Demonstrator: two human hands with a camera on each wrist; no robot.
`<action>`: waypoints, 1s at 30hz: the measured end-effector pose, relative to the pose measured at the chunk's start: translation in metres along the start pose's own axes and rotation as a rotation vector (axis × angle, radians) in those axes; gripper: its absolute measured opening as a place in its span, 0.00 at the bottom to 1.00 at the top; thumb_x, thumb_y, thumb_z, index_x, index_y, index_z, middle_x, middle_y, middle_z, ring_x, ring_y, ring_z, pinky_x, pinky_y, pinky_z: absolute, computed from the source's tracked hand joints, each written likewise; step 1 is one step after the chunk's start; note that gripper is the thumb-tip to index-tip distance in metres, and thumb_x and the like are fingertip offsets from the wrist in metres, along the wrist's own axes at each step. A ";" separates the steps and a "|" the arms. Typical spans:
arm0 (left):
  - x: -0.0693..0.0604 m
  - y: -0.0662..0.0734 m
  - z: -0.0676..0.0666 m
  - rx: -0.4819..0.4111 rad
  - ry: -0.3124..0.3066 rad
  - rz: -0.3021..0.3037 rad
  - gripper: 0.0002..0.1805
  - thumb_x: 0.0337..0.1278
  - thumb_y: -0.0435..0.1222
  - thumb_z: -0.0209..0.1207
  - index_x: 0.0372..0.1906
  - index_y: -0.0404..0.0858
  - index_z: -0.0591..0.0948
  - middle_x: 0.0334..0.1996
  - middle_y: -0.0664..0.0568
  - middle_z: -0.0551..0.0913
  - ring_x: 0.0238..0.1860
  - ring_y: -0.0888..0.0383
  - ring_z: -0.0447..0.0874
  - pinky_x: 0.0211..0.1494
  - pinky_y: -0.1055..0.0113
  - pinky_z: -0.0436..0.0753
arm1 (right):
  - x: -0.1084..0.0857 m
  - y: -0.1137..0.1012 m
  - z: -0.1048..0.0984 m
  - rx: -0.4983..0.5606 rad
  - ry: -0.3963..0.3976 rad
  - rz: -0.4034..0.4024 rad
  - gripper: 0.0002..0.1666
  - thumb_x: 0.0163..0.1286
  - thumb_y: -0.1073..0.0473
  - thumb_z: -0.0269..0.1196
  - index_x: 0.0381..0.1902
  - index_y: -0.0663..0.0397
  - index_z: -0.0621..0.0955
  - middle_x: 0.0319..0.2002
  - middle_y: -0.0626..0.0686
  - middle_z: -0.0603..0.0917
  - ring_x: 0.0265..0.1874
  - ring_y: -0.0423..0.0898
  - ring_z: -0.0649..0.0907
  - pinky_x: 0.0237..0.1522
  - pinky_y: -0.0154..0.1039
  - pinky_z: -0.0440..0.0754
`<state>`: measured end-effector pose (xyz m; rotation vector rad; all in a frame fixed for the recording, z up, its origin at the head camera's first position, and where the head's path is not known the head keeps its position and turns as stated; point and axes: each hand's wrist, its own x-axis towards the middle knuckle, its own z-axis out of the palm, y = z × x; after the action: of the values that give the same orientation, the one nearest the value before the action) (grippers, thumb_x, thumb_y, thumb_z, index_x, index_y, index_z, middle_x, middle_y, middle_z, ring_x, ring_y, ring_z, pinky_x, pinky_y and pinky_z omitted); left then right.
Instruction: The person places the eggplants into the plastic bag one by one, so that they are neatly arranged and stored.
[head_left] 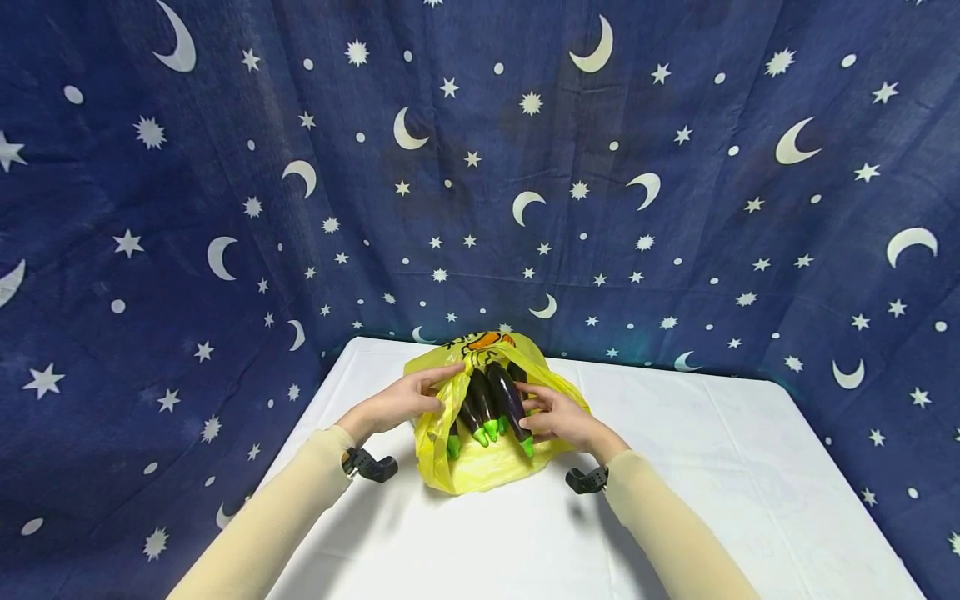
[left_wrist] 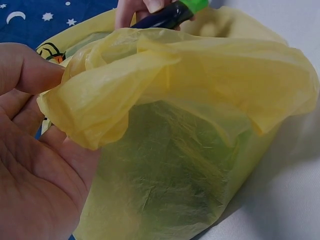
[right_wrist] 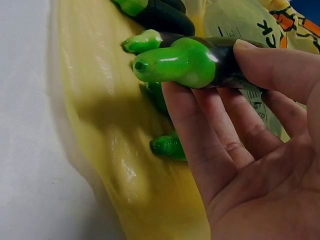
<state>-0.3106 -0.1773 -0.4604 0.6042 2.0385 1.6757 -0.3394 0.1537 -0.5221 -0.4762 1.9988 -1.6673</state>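
Note:
A yellow plastic bag [head_left: 480,477] lies on its side with its mouth toward me, several dark purple eggplants with green stem ends inside. My left hand [head_left: 396,403] pinches the bag's left rim between thumb and fingers; in the left wrist view the crumpled rim [left_wrist: 115,95] folds over there. At the right side of the opening, my right hand [head_left: 564,417] grips one eggplant [head_left: 508,398] near its green end, thumb on one side and fingers on the other. Other eggplants [right_wrist: 162,17] lie beside and below it on the plastic in the right wrist view.
The bag rests on a table with a white cover [head_left: 705,467], near its back edge. Behind and at the sides hangs a dark blue cloth [head_left: 480,167] with moons and stars. A black wrist camera [head_left: 369,465] is strapped to my left wrist.

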 end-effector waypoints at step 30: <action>0.000 -0.001 0.001 0.005 -0.012 0.001 0.44 0.57 0.21 0.53 0.81 0.45 0.61 0.78 0.45 0.60 0.56 0.54 0.80 0.53 0.61 0.84 | 0.017 0.006 -0.003 0.008 0.255 0.086 0.46 0.67 0.65 0.66 0.80 0.49 0.63 0.60 0.65 0.79 0.49 0.54 0.84 0.50 0.58 0.84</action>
<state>-0.3099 -0.1766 -0.4614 0.6148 2.0355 1.6638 -0.3544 0.1484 -0.5304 -0.1773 2.1564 -1.7549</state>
